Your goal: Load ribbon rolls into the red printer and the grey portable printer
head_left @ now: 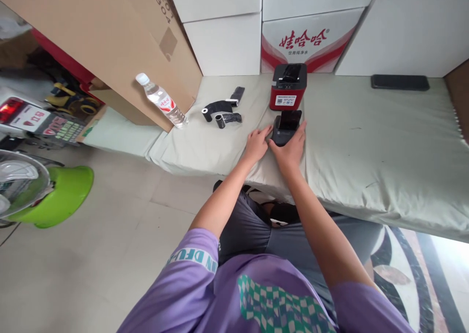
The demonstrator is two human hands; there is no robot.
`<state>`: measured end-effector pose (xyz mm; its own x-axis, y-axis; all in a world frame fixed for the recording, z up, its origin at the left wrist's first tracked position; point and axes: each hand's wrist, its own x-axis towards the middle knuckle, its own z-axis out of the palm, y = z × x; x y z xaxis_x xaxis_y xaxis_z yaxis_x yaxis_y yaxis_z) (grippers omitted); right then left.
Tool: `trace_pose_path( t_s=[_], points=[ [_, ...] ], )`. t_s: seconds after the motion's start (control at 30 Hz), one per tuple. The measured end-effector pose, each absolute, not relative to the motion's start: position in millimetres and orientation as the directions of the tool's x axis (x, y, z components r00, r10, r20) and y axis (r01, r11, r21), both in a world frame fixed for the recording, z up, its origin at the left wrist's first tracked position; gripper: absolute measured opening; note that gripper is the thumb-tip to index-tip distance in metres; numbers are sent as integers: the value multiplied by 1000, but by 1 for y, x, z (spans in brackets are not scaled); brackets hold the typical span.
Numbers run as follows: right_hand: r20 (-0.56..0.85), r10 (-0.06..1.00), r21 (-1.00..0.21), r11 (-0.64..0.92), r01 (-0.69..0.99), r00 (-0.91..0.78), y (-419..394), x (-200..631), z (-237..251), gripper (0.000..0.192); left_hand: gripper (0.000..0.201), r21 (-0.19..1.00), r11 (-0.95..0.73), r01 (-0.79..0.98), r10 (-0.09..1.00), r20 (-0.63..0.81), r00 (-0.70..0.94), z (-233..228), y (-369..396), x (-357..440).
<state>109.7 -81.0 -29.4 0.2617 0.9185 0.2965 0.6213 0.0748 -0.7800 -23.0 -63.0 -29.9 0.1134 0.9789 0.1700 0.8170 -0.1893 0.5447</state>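
A small black printer (pixel 282 137) lies on the cloth-covered ledge, with a dark glossy sheet or flap (pixel 290 120) standing up at its far end. My right hand (pixel 291 150) is closed round its near and right sides, the thumb at the near left corner. From the left, my left hand (pixel 257 145) presses bent fingertips against the printer's left edge; its contact is partly hidden. Just behind stands a larger red and black receipt printer (pixel 288 90), a black strip over its top. To the left lie black paper rolls (pixel 220 121) with partly unrolled strips.
A clear water bottle (pixel 163 101) stands left, beside a tall cardboard box (pixel 120 40). White cartons (pixel 223 45) line the back. A black phone-like slab (pixel 400 82) lies far right. The pale cloth (pixel 377 147) hangs over the ledge's front edge. A green stool (pixel 73 196) is on the floor.
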Motion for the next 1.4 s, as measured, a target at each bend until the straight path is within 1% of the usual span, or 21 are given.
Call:
trace_pose_path(
  t_s=[0.13, 0.23, 0.37, 0.47, 0.67, 0.83, 0.9, 1.1, 1.3, 1.4],
  points=[
    [283, 923, -806, 81, 587, 262, -84, 111, -24, 128, 70, 587, -186, 788, 980, 170, 104, -27, -64, -24],
    [282, 931, -820, 109, 562, 231, -91, 112, -17, 123, 73, 609, -178, 773, 982, 162, 98, -25, -66, -24],
    [285, 938, -820, 131, 558, 198, -96, 115, -10, 119, 73, 604, -196, 772, 980, 147, 134, -25, -67, -24],
    [272, 936, -813, 100, 573, 222, -93, 113, -13, 121, 71, 563, -212, 799, 977, 154, 150, -26, -65, -23],
    [271, 921, -788, 46, 614, 279, -85, 107, -21, 124, 61, 431, -244, 869, 968, 162, 191, -21, -65, -20],
    [269, 925, -795, 56, 604, 268, -86, 109, -22, 121, 60, 381, -246, 891, 965, 184, 188, -19, -71, -17],
    [269, 926, -795, 59, 604, 264, -86, 109, -22, 123, 63, 389, -251, 886, 964, 182, 193, -19, -72, -16],
    [270, 925, -784, 51, 618, 268, -83, 108, -26, 122, 68, 482, -210, 851, 977, 135, 164, -23, -66, -19],
    [277, 925, -769, 52, 637, 259, -82, 108, -28, 123, 64, 477, -271, 836, 962, 126, 240, -20, -61, -22],
    [267, 930, -776, 52, 629, 253, -82, 108, -27, 123, 65, 461, -278, 843, 960, 122, 250, -20, -61, -22]
  ],
)
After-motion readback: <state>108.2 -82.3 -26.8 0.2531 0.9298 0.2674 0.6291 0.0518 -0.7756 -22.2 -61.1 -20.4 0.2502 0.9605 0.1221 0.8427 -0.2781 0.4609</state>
